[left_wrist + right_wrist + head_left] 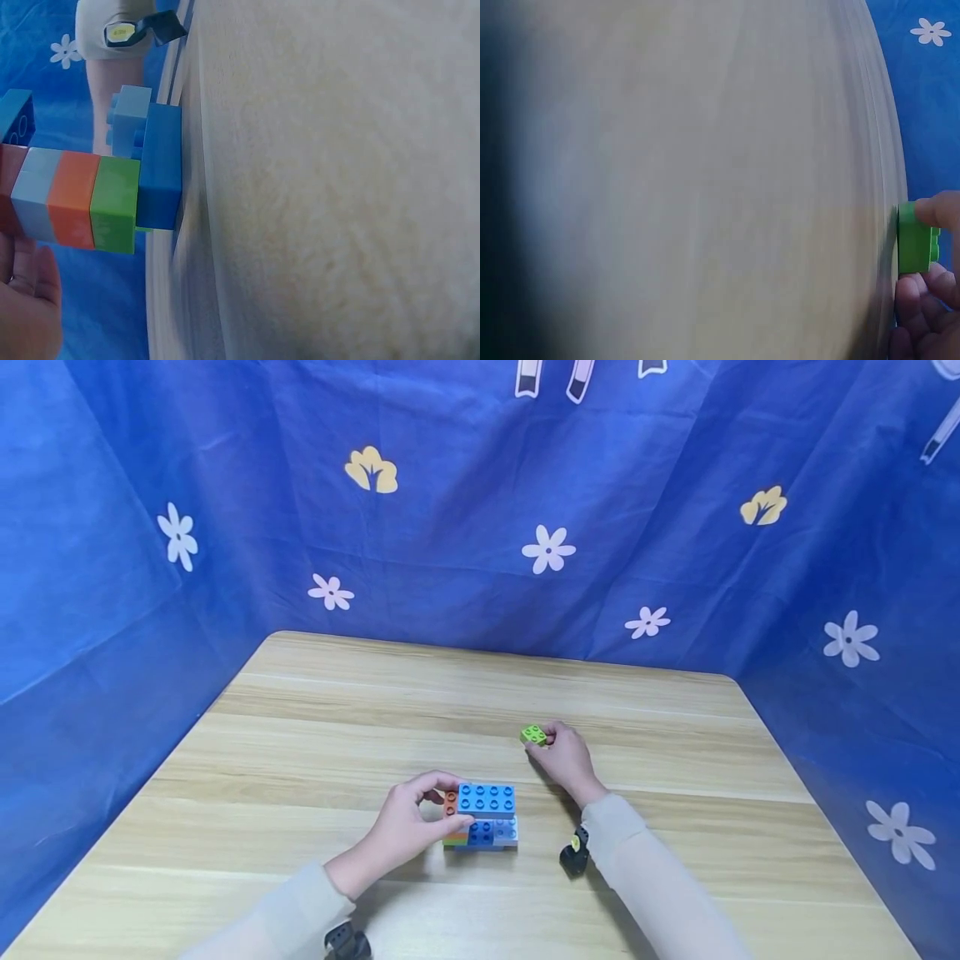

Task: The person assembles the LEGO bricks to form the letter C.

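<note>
Near the table's front middle stands a stack of toy building bricks, topped by a studded blue brick (486, 799). My left hand (408, 822) holds the stack at its left side, thumb in front and fingers behind. In the left wrist view the layers show as a dark red brick (10, 187), a light blue brick (36, 187), an orange brick (73, 199), a green brick (115, 202) and a blue base brick (160, 165). Farther back and to the right, my right hand (568, 760) pinches a small lime green brick (533, 735) that sits studs up on the table.
The wood-grain table (375, 685) ends at a blue cloth backdrop (450, 527) with printed flowers, which rises behind it and on both sides. Black wrist cameras hang under each forearm, such as the right wrist camera (575, 853).
</note>
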A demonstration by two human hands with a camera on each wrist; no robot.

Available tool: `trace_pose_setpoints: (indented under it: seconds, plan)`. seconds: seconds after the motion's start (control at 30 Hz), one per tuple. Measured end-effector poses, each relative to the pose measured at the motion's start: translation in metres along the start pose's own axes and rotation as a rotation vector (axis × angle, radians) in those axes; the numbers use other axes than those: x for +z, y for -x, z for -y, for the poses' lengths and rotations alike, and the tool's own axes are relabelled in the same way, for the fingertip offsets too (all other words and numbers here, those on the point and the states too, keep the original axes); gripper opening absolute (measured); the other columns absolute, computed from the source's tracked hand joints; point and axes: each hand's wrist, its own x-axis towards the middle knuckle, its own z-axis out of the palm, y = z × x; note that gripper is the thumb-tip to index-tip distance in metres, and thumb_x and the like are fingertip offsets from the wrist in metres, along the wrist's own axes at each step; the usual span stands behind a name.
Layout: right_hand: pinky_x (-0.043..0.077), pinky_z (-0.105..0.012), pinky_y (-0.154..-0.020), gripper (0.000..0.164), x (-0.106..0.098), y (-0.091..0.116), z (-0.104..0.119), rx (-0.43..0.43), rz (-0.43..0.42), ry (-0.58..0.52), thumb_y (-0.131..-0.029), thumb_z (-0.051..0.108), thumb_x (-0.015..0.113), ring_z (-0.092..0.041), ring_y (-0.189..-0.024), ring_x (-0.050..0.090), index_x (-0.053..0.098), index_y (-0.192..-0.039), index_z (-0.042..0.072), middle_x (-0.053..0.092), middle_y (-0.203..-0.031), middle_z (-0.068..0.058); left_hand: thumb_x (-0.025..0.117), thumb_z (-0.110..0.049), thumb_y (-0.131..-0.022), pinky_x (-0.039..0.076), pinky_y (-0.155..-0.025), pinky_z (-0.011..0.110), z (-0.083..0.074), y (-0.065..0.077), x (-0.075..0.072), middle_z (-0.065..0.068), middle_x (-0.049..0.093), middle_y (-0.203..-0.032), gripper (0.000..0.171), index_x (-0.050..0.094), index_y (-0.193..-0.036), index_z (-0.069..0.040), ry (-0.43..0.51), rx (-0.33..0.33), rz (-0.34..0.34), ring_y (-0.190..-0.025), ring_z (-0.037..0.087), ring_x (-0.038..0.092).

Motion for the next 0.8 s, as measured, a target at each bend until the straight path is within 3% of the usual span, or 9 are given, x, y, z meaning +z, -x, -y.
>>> trace_pose_setpoints:
  seconds: [0.27,0.6,0.8]
  plan:
    - [0.052,-0.031,-0.075,0.034,-0.008,0.016,-0.003,-0.068,0.024,-0.125,-0.085,0.021,0.072,-0.015,-0.083,0.059,0.061,-0.111,0.002,0.061,-0.093,-0.004,0.083,-0.017,-0.073,0.052,-0.079,0.037,0.001,-0.001,0.0,-0.002,0.068,-0.097,0.035,0.067,-0.103,-0.008,0.008,0.016,0.002,-0.085,0.021,0.061]
    - [0.052,-0.031,-0.079,0.033,-0.015,0.054,-0.006,-0.308,0.116,-0.277,-0.08,0.01,0.074,-0.018,-0.086,0.059,0.062,-0.111,0.006,0.059,-0.097,-0.001,0.083,-0.018,-0.074,0.051,-0.08,0.04,0.001,-0.002,0.0,-0.002,0.067,-0.098,0.035,0.067,-0.103,-0.008,0.017,0.011,0.01,-0.085,0.019,0.06]
    - [0.053,-0.036,-0.077,0.034,-0.017,0.073,-0.004,-0.393,0.195,-0.299,-0.079,0.007,0.076,-0.024,-0.084,0.06,0.063,-0.11,0.005,0.06,-0.095,-0.001,0.082,-0.017,-0.074,0.051,-0.08,0.042,0.0,-0.002,0.0,-0.001,0.067,-0.099,0.035,0.067,-0.103,-0.008,0.023,0.004,0.013,-0.086,0.018,0.06]
